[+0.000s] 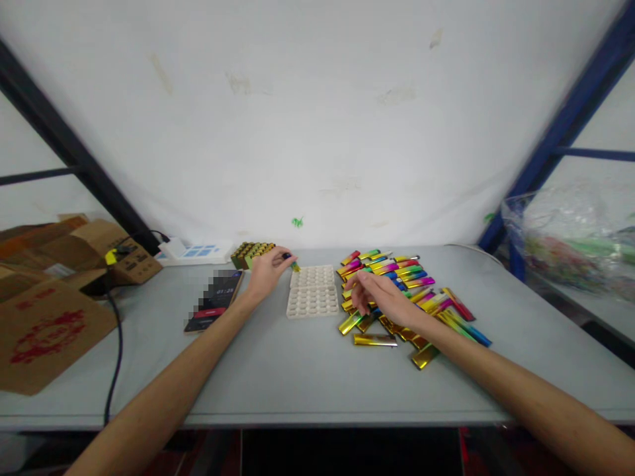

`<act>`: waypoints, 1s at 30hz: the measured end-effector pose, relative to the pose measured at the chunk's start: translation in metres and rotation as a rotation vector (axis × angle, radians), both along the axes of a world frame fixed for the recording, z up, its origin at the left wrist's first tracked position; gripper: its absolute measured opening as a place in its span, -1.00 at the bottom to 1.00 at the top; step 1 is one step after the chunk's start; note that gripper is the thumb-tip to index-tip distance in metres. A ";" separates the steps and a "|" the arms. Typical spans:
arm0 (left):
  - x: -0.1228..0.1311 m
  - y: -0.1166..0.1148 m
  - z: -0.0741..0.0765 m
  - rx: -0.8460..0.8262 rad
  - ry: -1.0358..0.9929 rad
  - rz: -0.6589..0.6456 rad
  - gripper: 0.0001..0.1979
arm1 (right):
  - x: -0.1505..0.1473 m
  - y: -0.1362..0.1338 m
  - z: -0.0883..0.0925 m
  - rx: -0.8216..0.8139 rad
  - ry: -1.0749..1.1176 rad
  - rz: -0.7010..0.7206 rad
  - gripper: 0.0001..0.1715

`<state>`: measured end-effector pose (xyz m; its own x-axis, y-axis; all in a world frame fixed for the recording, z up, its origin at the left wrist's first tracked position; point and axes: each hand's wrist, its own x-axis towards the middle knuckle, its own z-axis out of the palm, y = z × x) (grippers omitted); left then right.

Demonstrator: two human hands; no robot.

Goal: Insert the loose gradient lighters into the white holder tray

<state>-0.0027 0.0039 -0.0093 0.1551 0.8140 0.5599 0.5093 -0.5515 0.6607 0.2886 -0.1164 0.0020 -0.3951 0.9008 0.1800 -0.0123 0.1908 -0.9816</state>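
Observation:
My left hand (270, 270) is closed in a pinch on a slim shiny lighter (295, 264), dark at the top and gold below. It holds the lighter at the upper left edge of a white tray (313, 303) with rows of round hollows. My right hand (377, 296) is over a pile of metallic lighters (409, 270) in gold, pink, blue, green and red. Its fingers are loosely bent and apart, with nothing visible in them. Behind my left hand stands a tight block of upright green-gold lighters (245, 253).
A phone (215, 297) lies left of my left forearm. Further left are a white power strip (198, 253), a black cable (116, 330) and cardboard boxes (59, 324). One gold lighter (376, 340) lies apart near the pile. A clear plastic bag (570, 244) is at the right.

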 end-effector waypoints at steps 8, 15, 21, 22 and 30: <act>0.005 0.007 -0.002 0.059 0.203 -0.021 -0.62 | 0.012 0.004 0.006 0.163 -0.126 -0.064 -0.38; 0.004 0.009 -0.006 -0.016 0.173 -0.070 -0.61 | 0.034 0.013 0.019 0.504 -0.535 -0.250 -0.42; 0.006 0.005 -0.008 -0.053 0.200 -0.081 -0.41 | 0.081 0.039 0.015 0.791 -0.916 -0.330 -0.62; 0.007 0.003 -0.007 -0.058 0.209 -0.078 -0.37 | 0.088 0.042 0.014 0.797 -0.921 -0.323 -0.63; 0.007 -0.009 0.001 0.106 0.208 -0.043 -0.37 | 0.092 0.044 0.009 0.740 -0.943 -0.123 -0.70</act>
